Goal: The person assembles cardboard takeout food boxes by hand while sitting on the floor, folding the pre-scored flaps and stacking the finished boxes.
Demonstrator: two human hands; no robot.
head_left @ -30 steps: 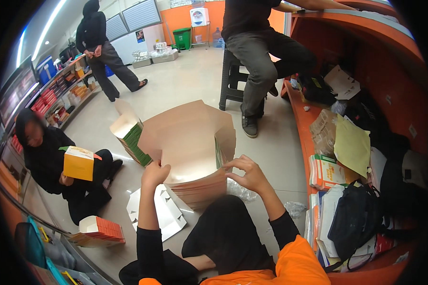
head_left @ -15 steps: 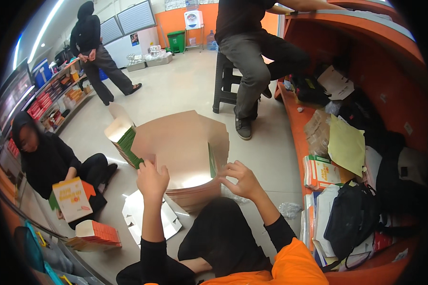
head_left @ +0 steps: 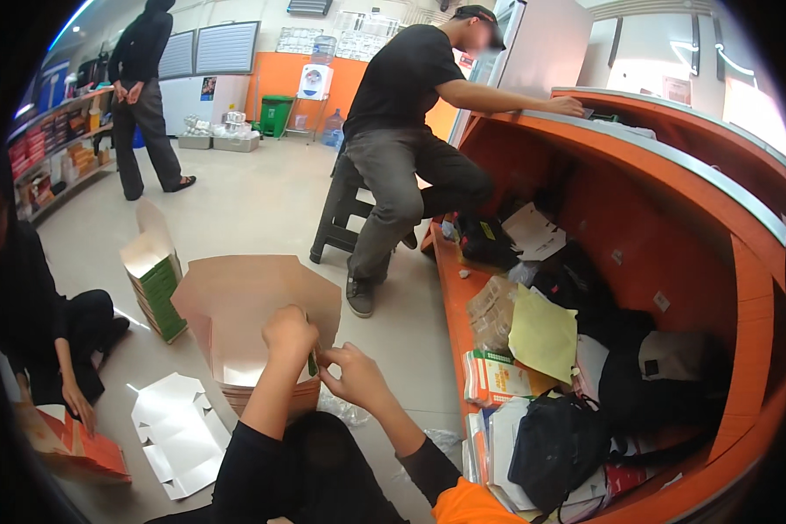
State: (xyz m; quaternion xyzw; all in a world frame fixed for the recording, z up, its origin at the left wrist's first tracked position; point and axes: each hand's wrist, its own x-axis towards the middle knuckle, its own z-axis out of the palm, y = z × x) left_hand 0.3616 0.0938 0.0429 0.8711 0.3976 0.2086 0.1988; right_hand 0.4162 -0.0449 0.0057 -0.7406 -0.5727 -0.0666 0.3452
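A partly folded cardboard box (head_left: 244, 293), brown inside and green on part of its outside, stands in front of me on a stack of similar box blanks (head_left: 299, 400). At its right side my left hand (head_left: 290, 339) is closed on the side panel, its fingertips partly hidden behind the wrist and the card. My right hand (head_left: 355, 375) pinches the same panel near its lower corner, thumb and forefinger close to the left hand. A flat white box blank (head_left: 181, 435) lies on the floor to the left.
Nested green boxes (head_left: 155, 293) stand beyond on the left. A seated co-worker's hand (head_left: 79, 406) touches orange boxes (head_left: 92, 454). A person sits on a black stool (head_left: 334, 214) ahead. The orange counter shelf (head_left: 445, 306) on the right holds papers and a black backpack (head_left: 557, 445).
My left hand has moved from the box's left side to its right side, beside my right hand. The view has swung right, and the co-worker's hand now rests on the orange boxes.
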